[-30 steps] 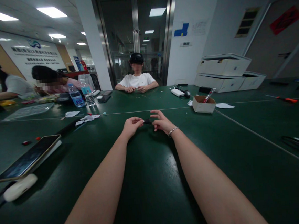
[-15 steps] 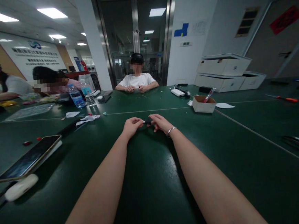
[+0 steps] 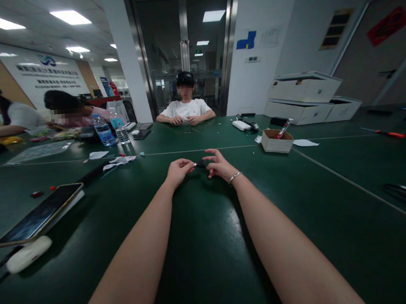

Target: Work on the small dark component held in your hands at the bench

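Both my arms stretch forward over a dark green table (image 3: 210, 245). My left hand (image 3: 178, 171) is curled, its fingertips pinching one end of a small black object (image 3: 199, 164). My right hand (image 3: 219, 165), with a bracelet at the wrist, pinches the other end between thumb and fingers, the upper fingers slightly raised. The object is too small to identify; a pale tip shows at its left end.
A phone (image 3: 39, 214) and a white case (image 3: 27, 254) lie at the left. Water bottles (image 3: 103, 130) and paper scraps stand further back. A small cardboard box (image 3: 276, 141) and white boxes (image 3: 306, 96) are right. People sit opposite and at far left. Scissors (image 3: 401, 191) lie far right.
My right hand's fingers closed over the small black object half a second ago and have now lifted apart a little again. My left hand has stayed put.
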The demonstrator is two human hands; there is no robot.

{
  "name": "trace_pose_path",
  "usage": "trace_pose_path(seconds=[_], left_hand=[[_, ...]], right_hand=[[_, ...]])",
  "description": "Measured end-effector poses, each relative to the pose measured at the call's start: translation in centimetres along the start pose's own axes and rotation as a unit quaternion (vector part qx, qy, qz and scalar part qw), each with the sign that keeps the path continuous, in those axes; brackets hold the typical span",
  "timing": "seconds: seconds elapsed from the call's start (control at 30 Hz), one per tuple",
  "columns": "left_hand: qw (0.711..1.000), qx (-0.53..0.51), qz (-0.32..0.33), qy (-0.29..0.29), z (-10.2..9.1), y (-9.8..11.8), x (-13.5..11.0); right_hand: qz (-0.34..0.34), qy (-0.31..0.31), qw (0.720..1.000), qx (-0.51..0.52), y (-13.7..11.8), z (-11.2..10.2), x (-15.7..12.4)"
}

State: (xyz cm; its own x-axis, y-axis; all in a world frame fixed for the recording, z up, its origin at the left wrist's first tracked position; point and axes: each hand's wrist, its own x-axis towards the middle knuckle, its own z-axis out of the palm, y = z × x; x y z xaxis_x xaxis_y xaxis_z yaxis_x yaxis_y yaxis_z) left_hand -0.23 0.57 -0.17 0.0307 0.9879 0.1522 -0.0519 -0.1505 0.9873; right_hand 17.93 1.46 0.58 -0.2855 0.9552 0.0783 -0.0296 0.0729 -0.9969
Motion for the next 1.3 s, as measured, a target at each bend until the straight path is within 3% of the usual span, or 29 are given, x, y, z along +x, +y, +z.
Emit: trace_pose_path(seconds=[0.13, 0.2, 0.3, 0.47, 0.63, 0.8, 0.97, 1.13, 1.3], left_hand=[[1.000, -0.009, 0.000, -0.002, -0.01, -0.06, 0.07], [1.000, -0.007, 0.001, -0.003, -0.05, -0.16, 0.14], [1.000, -0.006, 0.000, 0.001, -0.06, -0.24, 0.17], [1.000, -0.013, -0.001, 0.003, 0.03, -0.05, -0.01], [1.000, -0.022, -0.008, 0.010, 0.05, 0.07, -0.05], [1.000, -0.017, -0.008, 0.010, 0.03, 0.03, 0.06], [1.000, -0.019, -0.013, 0.017, 0.07, 0.19, -0.02], [1.000, -0.014, -0.008, 0.016, 0.01, 0.20, -0.13], [0.999, 0.039, -0.009, -0.004, 0.09, 0.04, -0.09]], right_hand=[[0.039, 0.009, 0.999, -0.033, -0.08, 0.06, -0.02], [0.029, 0.004, 0.998, -0.058, -0.18, 0.09, -0.12], [-0.002, -0.027, 1.000, -0.014, -0.39, 0.01, -0.42], [0.044, 0.002, 0.999, -0.013, -0.53, 0.15, -0.44], [0.014, -0.033, 0.999, -0.012, -0.55, 0.23, -0.41], [0.049, -0.002, 0.998, -0.031, -0.46, 0.29, -0.27], [0.008, -0.022, 1.000, -0.009, -0.35, 0.11, -0.24], [0.044, 0.004, 0.998, -0.037, -0.04, 0.21, 0.04], [0.035, -0.008, 0.999, -0.032, 0.29, 0.19, 0.32]])
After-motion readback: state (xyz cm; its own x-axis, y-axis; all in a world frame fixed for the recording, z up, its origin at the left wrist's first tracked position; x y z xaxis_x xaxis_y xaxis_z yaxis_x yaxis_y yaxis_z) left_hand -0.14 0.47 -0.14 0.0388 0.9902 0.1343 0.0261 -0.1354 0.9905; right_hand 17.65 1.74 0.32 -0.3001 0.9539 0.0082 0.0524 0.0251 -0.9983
